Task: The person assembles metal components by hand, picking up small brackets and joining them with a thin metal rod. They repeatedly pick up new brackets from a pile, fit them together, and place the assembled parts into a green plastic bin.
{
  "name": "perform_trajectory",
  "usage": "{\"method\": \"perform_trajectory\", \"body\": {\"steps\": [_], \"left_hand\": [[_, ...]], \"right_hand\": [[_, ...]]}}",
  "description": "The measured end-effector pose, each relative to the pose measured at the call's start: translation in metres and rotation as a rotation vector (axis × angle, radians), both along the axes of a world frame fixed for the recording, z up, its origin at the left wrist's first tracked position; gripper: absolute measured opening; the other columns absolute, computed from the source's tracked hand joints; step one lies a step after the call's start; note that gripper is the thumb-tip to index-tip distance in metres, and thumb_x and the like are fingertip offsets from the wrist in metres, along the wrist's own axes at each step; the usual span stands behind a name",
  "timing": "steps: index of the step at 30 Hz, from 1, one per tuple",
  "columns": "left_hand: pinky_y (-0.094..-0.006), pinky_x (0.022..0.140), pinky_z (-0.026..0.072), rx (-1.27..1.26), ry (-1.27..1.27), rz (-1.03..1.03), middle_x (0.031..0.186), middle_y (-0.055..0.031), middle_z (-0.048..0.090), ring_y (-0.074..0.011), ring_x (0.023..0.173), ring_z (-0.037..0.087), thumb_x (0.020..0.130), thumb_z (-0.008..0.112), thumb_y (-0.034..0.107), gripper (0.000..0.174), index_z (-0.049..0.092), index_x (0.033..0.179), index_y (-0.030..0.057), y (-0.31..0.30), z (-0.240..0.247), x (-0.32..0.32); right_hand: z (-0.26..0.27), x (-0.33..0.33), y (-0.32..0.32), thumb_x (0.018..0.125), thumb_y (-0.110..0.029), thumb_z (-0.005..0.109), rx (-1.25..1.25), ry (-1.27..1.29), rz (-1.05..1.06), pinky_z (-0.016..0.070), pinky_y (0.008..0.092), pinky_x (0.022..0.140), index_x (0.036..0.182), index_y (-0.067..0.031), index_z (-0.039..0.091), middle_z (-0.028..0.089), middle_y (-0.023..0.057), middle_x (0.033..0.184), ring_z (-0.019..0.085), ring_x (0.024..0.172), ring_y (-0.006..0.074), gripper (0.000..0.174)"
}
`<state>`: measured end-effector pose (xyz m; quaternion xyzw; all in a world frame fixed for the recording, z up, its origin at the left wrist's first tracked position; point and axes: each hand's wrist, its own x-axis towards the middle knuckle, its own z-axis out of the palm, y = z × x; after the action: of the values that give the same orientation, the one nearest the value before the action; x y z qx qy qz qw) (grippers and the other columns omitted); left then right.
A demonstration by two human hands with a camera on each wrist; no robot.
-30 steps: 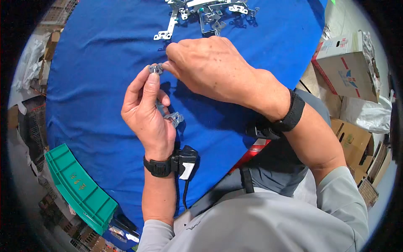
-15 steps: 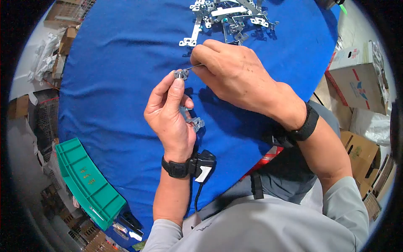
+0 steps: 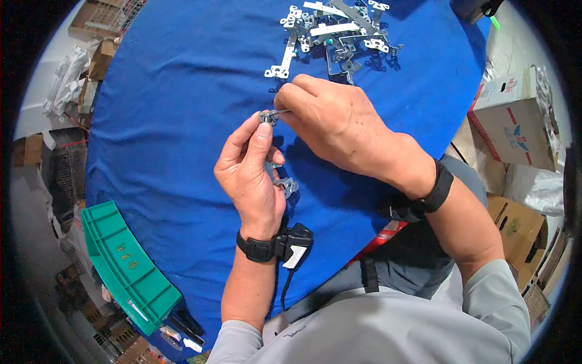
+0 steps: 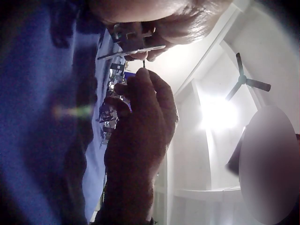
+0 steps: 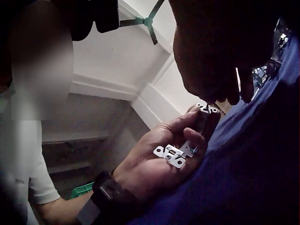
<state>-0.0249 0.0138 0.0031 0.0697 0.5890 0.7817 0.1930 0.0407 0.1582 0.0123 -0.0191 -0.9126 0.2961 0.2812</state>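
Note:
In the head view, my left hand (image 3: 250, 179) grips a metal bracket (image 3: 290, 187), its thumb and forefinger pinching the far end. The bracket's near end, with holed tabs, sticks out beside the palm; the right wrist view shows these bright tabs (image 5: 177, 161) lying across the palm. My right hand (image 3: 348, 130) is just right of the left fingertips. Its fingers curl round a thin metal piece (image 3: 282, 111), whose tip meets the far end of the bracket. Most of that piece is hidden in the fingers, so I cannot tell its kind.
A heap of similar metal brackets (image 3: 330, 29) lies at the far side of the blue cloth (image 3: 163, 121). At the near left stands a green tray (image 3: 151, 295) with several small brass-coloured pieces. A printed carton (image 3: 515, 124) is off the table to the right.
The head view has shifted. My right hand has come closer to the left fingertips, and the thin metal piece now reaches the bracket's end. The left hand keeps its hold.

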Motion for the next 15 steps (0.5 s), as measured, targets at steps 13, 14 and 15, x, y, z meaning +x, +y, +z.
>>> {"method": "perform_trajectory", "body": {"steps": [13,14,15], "left_hand": [[-0.0183,0.048,0.0431,-0.082,0.103,-0.025,0.090,-0.0058,0.070,-0.0058,0.060,0.055,0.091,0.068,0.005,0.019,0.068,0.108,-0.0003,0.0009,0.0003,0.0015],[-0.0183,0.048,0.0431,-0.081,0.100,-0.027,0.090,-0.0058,0.070,-0.0058,0.060,0.055,0.091,0.068,0.005,0.019,0.068,0.108,-0.0003,0.0008,0.0000,0.0017],[-0.0183,0.048,0.0430,-0.086,0.098,-0.028,0.090,-0.0057,0.070,-0.0059,0.060,0.055,0.091,0.068,0.005,0.019,0.068,0.109,-0.0002,0.0004,-0.0001,0.0016]], "right_hand": [[0.0013,0.0029,0.0048,0.091,-0.020,0.059,0.048,-0.124,-0.019,0.0519,0.0460,0.055,0.085,-0.0022,0.055,0.066,0.0157,0.073,0.067,0.068,0.0355,0.019],[0.0011,0.0030,0.0040,0.091,-0.020,0.059,0.049,-0.128,-0.021,0.0519,0.0460,0.055,0.085,-0.0022,0.055,0.066,0.0157,0.073,0.067,0.068,0.0355,0.019],[0.0007,0.0032,0.0027,0.092,-0.020,0.059,0.004,-0.099,-0.036,0.0521,0.0462,0.055,0.082,-0.0024,0.056,0.066,0.0157,0.074,0.067,0.068,0.0354,0.021]]}}
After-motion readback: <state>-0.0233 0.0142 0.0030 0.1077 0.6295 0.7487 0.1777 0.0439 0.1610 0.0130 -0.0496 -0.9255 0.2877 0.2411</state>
